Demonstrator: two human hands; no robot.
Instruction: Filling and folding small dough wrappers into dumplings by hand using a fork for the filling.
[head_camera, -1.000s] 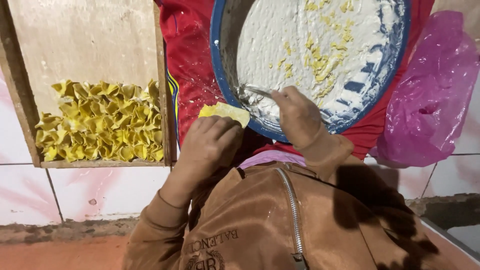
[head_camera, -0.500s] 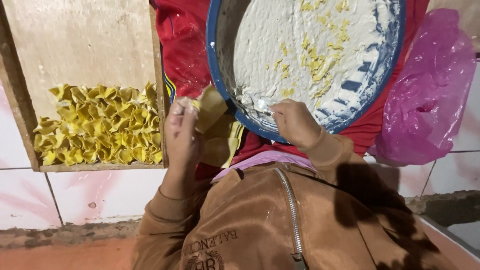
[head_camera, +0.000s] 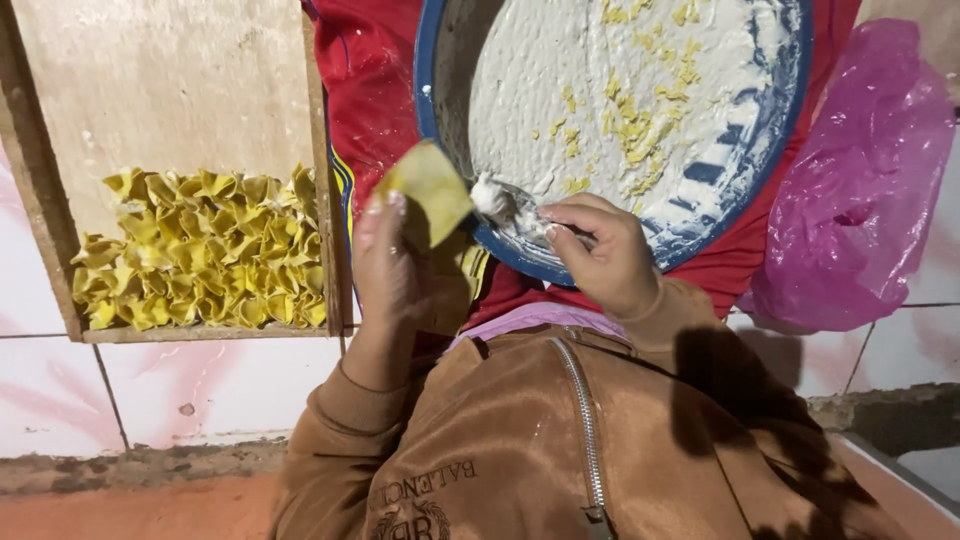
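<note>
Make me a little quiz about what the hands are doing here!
1. True or false: the left hand holds a thin yellow dough square.
2. What does the right hand hold? A) metal spoon with white filling B) knife C) cup
3. Where do the folded yellow dumplings lie: wooden tray or round blue-rimmed basin?

Key: 1 true; 2 A; 3 wooden tray.

left hand (head_camera: 388, 262) raised, fingers pinching | right hand (head_camera: 600, 252) curled, gripping
</note>
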